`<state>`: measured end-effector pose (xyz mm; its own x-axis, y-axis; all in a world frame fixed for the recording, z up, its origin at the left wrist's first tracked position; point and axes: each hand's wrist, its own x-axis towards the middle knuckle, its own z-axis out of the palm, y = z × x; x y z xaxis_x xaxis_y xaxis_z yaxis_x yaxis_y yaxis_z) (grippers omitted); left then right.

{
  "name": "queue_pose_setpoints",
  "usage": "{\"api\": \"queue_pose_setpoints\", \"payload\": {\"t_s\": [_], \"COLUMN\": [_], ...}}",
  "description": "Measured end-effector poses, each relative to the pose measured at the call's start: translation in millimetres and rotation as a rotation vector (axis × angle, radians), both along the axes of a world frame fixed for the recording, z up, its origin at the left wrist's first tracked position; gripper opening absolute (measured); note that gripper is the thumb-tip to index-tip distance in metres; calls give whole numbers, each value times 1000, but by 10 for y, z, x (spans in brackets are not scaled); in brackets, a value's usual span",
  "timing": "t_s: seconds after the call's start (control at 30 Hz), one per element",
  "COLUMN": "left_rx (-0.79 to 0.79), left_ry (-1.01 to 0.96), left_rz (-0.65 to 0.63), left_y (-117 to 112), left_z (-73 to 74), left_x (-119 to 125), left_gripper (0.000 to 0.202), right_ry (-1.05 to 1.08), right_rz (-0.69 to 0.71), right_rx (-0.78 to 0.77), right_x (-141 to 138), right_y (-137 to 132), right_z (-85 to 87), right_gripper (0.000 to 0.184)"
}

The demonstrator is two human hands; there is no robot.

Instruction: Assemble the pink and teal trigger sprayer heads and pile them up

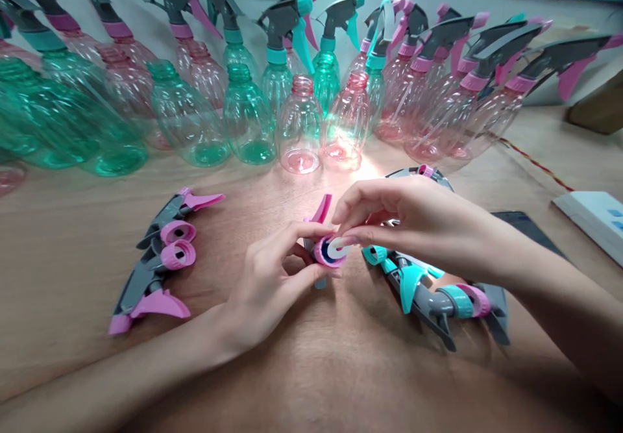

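My left hand (277, 271) grips a grey and pink trigger sprayer head (320, 254) around its pink collar, whose opening faces up toward me. Its pink trigger points away, toward the bottles. Between the thumb and fingers of my right hand (389, 209) is a small white ring-shaped washer (337, 248), held at the collar's opening and partly over it. Left of my hands lie two pink and grey sprayer heads (150, 271) with their collars side by side. Beneath and beside my right wrist is a pile of turquoise, pink and grey sprayer heads (428, 296), partly hidden by the arm.
Behind my hands stand open pink bottles (299, 128) and green bottles (248, 121). Further back, several bottles wear sprayer heads (280, 24). A dark flat object (528, 232), a white box (594, 219) and a red-yellow cord (535, 160) are on the right of the wooden table (341, 368).
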<state>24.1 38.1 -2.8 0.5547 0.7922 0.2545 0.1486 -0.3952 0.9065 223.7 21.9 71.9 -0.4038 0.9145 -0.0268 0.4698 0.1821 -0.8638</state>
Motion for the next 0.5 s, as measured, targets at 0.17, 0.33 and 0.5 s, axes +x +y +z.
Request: {"api": "queue_pose_setpoints", "payload": {"t_s": [0.17, 0.33, 0.5], "left_rx": [-28, -54, -31], "left_ry": [-5, -12, 19], "left_rz": [-17, -41, -29], "left_y": [-3, -5, -3], "left_z": [-17, -12, -22], "left_x": [-3, -17, -30], "left_gripper": [28, 26, 28], "right_ry": [-169, -158, -137], "right_rz": [-47, -40, -48], "right_rx": [182, 193, 253], "right_x": [-2, -9, 18], "right_y": [26, 101, 133], "right_z": [-55, -111, -148], "right_gripper": [28, 43, 37]}}
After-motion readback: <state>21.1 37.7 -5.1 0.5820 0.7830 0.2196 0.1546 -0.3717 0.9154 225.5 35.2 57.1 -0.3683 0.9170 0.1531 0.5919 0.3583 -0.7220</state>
